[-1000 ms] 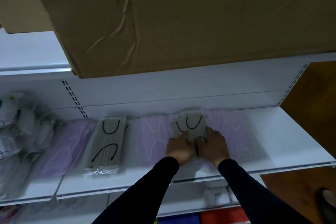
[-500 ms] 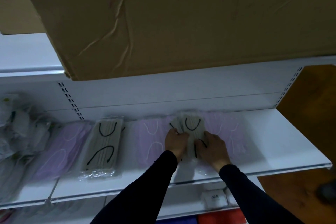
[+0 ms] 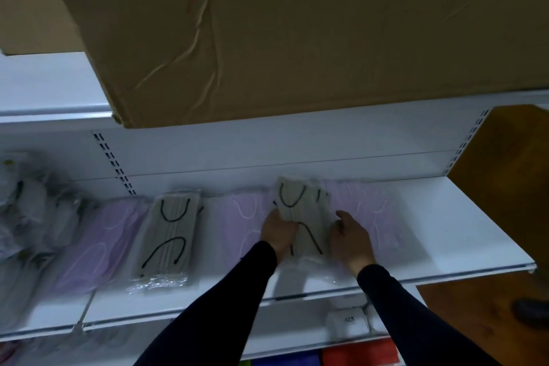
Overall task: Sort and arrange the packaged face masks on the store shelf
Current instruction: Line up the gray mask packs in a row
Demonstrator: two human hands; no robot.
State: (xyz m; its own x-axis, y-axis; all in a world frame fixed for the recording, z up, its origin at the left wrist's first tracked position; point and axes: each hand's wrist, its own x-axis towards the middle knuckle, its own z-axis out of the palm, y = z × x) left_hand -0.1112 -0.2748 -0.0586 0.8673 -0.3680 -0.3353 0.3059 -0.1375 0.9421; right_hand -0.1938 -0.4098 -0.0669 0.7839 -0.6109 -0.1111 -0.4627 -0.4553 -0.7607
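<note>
A clear pack of grey masks with black ear loops (image 3: 303, 208) lies on the white shelf (image 3: 463, 235), over purple mask packs. My left hand (image 3: 277, 232) grips its left edge and my right hand (image 3: 350, 235) holds its right edge, fingers curled against the pack. A purple pack (image 3: 240, 226) lies to its left and another purple pack (image 3: 374, 217) to its right. Further left sits a second grey pack (image 3: 169, 235), then one more purple pack (image 3: 98, 247).
A big cardboard box (image 3: 297, 33) overhangs from the shelf above. White bagged masks (image 3: 26, 211) pile up at the far left. Lower shelves hold small white boxes (image 3: 347, 321) and coloured packs. A brown panel (image 3: 511, 169) bounds the right side.
Both hands have slid from on top of the grey pack to its two side edges, and the pack has tilted slightly, showing more of its face.
</note>
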